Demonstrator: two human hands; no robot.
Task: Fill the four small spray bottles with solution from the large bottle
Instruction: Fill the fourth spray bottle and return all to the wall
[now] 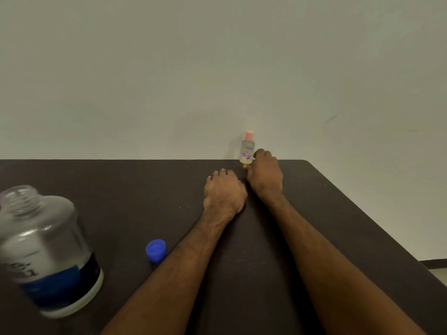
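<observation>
Small spray bottle [246,151] liquid inside, right fingers [261,153] pinching; large bottle [48,250] uncapped; left fingers [221,172] curled.

Plain off-white wall [217,68] behind dark table [121,184]; dark baseboard [434,264] and pale floor [441,275] past its right edge.

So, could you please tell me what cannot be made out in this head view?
All head view.
Large bottle: blurred, cut by left edge; label unreadable.
Right hand: its back hides whether the fingers grip the pink-capped bottle.
Left hand: curled fingers hide any contents.
</observation>
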